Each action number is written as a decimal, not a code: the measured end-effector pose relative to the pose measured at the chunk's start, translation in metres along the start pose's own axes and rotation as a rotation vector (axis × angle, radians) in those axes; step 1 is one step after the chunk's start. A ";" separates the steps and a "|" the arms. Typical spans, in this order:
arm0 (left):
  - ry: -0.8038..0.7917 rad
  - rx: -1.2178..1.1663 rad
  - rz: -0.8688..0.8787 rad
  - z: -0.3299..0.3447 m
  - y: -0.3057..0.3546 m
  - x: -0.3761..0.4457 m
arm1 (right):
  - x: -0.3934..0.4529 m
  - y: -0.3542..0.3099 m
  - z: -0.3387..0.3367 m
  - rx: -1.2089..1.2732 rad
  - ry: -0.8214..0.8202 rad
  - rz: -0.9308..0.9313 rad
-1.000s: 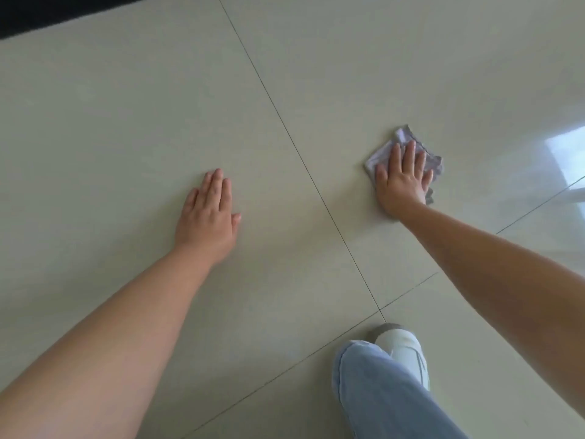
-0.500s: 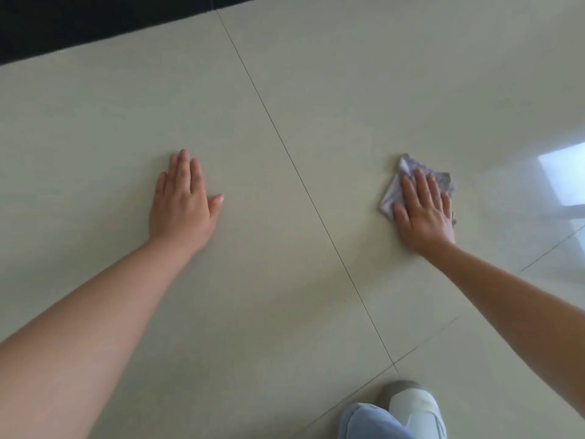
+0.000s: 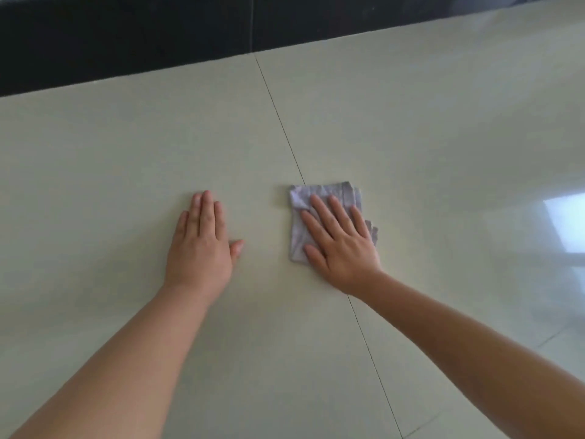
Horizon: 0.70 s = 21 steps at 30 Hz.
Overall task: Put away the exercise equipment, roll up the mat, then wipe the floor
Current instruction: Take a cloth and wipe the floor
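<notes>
Tiled floor (image 3: 411, 137) | left hand (image 3: 202, 245) flat, fingers straight | right hand (image 3: 340, 239) flat, pressing cloth (image 3: 319, 193)

Count on the floor (image 3: 126, 153): one folded grey cloth (image 3: 319, 198); two hands, the right hand (image 3: 343, 248) on the cloth, the left hand (image 3: 201, 248) left of the cloth.

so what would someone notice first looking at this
The eye lands on the right hand pressed flat, fingers spread, on a folded grey cloth near the middle of the pale tiled floor, right beside a grout line. Just to its left, the left hand lies flat on the bare tile. A dark band runs along the far edge of the floor.
</notes>
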<state>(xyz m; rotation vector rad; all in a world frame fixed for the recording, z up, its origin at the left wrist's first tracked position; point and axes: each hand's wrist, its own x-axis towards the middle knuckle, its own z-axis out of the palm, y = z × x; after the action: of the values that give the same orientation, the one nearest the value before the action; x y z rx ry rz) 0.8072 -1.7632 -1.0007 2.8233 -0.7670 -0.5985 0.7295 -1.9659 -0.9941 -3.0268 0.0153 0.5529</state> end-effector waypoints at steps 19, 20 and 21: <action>-0.047 0.121 -0.146 -0.008 0.010 -0.007 | -0.016 -0.005 0.014 -0.077 0.132 -0.050; -0.112 0.131 -0.173 -0.013 0.013 -0.008 | -0.048 0.003 0.028 -0.081 0.101 -0.048; -0.155 0.152 -0.205 -0.019 0.017 -0.008 | -0.072 0.007 0.036 -0.073 0.074 -0.045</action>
<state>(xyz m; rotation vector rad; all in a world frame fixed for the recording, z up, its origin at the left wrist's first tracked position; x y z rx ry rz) 0.8014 -1.7726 -0.9769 3.0490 -0.5716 -0.8312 0.6493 -1.9705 -1.0032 -3.1082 -0.0704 0.4466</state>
